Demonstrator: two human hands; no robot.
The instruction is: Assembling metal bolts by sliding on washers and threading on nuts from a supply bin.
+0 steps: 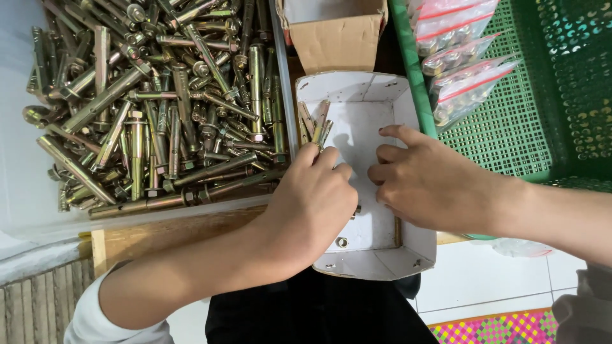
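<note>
Over the white cardboard box [408,108] in front of you, your left hand [312,204] is closed around a small bundle of bolts [319,127], their brass-coloured ends sticking up past your fingertips against the box's left wall. Your right hand [433,185] rests inside the same box just beside the left one, fingers curled downward; you hold nothing that shows, and whether something small sits under those fingers cannot be told. A single loose nut [342,242] lies on the box floor near your left wrist. To your left, the big tray [19,185] carries a deep tangled heap of the same long bolts [166,102]. These pieces look like plated steel: stiff, heavy for their size, and likely slick, so a bundle probably slides apart if you pinch only the tips. Grip them around the middle of the shafts, with the ends lined up. The thin box will likely flex under their weight. Beyond it stands a brown carton [335,38], and a green basket [523,127] to the right holds clear bags of small parts [462,70].
</note>
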